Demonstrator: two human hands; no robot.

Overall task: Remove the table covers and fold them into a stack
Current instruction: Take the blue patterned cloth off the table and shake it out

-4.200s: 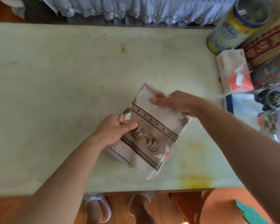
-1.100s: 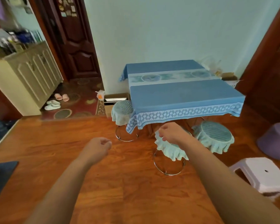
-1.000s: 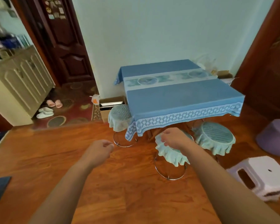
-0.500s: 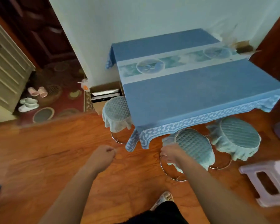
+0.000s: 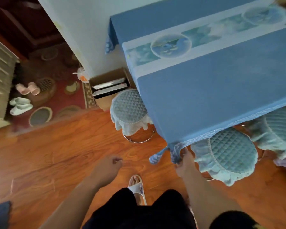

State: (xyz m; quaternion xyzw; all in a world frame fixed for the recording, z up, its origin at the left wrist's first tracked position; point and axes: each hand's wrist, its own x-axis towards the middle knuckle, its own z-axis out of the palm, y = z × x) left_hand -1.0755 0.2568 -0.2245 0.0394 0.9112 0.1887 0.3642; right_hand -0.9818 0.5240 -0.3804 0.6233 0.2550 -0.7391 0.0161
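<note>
A blue table cover (image 5: 210, 90) with a pale patterned band and a lace-like border lies spread over a table against the wall. Its near left corner hangs down in a bunched point. My right hand (image 5: 184, 161) pinches that hanging corner at the border. My left hand (image 5: 108, 167) hovers over the wooden floor to the left, fingers loosely curled, holding nothing. The table itself is hidden under the cover.
Round stools with teal quilted covers stand by the table: one at the left side (image 5: 130, 111), one under the near edge (image 5: 229, 154), one at far right (image 5: 281, 129). A cardboard box (image 5: 109, 86) sits by the wall. Slippers (image 5: 21, 105) lie on a red rug.
I have stepped closer to the table and look down more steeply. My right hand rose from beside the stool and took hold of the cover's hanging corner. The left hand stayed loosely curled.
</note>
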